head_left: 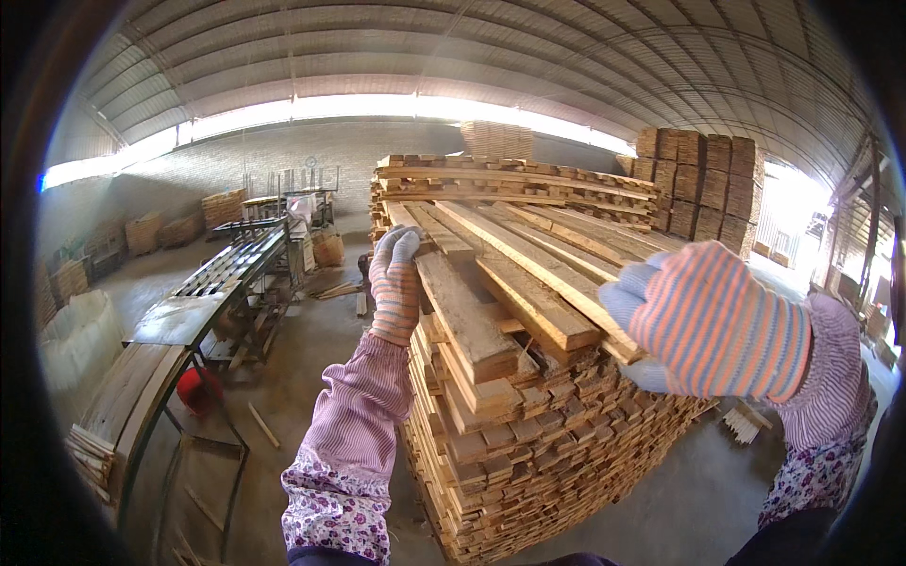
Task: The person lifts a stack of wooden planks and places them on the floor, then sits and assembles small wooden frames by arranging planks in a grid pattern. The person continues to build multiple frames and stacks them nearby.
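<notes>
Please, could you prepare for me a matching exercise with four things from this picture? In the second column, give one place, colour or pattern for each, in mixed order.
Column one
1. Left grip
2. Right grip
3. Round thing below the long table
4. Sleeves

Column two
A. Red
B. At the near end of a long board
C. Partly striped, partly flowered
D. At the left side of the stack

Right pairs: 1-D, 2-B, 3-A, 4-C
</notes>
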Motion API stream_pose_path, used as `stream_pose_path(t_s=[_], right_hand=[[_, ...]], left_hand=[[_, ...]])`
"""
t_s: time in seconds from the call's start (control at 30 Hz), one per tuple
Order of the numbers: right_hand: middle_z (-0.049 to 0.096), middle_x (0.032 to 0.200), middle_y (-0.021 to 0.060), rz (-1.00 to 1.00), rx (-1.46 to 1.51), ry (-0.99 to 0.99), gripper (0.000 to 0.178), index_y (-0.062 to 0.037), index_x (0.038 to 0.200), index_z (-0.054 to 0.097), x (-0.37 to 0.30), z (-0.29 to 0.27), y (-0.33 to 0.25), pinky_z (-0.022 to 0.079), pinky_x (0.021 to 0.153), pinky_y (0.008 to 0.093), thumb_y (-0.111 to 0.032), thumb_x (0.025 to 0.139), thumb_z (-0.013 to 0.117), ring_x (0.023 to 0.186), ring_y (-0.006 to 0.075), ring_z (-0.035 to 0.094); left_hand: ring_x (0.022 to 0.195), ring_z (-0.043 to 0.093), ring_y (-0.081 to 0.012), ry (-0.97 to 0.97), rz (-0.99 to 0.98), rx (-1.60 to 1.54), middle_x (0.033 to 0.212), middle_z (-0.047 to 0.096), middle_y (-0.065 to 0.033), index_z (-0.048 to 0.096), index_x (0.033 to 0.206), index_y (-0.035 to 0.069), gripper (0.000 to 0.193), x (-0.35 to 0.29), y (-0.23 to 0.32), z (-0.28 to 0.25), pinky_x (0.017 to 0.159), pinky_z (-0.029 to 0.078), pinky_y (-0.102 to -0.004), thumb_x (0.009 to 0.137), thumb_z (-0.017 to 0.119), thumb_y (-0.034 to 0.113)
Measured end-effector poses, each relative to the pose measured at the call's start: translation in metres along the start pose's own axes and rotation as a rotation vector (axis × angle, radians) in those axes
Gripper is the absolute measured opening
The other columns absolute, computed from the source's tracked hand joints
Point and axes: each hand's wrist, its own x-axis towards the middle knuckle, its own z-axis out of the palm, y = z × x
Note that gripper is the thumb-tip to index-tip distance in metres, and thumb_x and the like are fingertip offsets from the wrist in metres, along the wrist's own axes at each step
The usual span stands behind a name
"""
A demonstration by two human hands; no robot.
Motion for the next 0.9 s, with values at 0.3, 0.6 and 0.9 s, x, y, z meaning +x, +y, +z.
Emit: stream_pose_path(t_s=[0.3, 0.6, 0.9], right_hand=[[0.071, 0.116, 0.0224, 0.263, 0.291, 0.028, 0.052, -0.0024, 0.133, 0.062, 0.097, -0.057, -0.005, 0.056, 0.094, 0.0456, -0.021, 0.084, 0.066, 0.105, 0.0323, 0.071], [0.07, 0.102, 0.0175, 0.243, -0.045, -0.593, 0.034, -0.0007, 0.112, 0.066, 0.244, 0.014, -0.02, 0.058, 0.083, 0.0457, -0.019, 0.084, 0.072, 0.1, 0.0352, 0.069], [0.066, 0.079, 0.0128, 0.147, -0.15, -0.348, 0.005, -0.0024, 0.083, 0.063, 0.248, -0.002, -0.036, 0.058, 0.068, 0.0354, -0.006, 0.084, 0.066, 0.076, 0.0237, 0.068]], left_hand=[[0.112, 0.057, -0.0179, -0.021, -0.114, 0.04, 0.117, 0.064, -0.008, 0.067, 0.117, -0.004, 0.031, 0.033, 0.024, -0.057, 0.1, 0.045, -0.0315, 0.093, 0.068, 0.016], [0.115, 0.057, -0.0213, -0.01, -0.111, 0.112, 0.131, 0.054, -0.0106, 0.073, 0.104, -0.001, 0.023, 0.013, 0.003, -0.023, 0.1, 0.047, -0.0327, 0.088, 0.073, 0.015], [0.119, 0.057, -0.0282, -0.021, -0.157, 0.172, 0.14, 0.047, -0.0172, 0.071, 0.108, -0.004, 0.03, 0.013, 0.044, -0.029, 0.099, 0.051, -0.035, 0.087, 0.076, 0.018]])
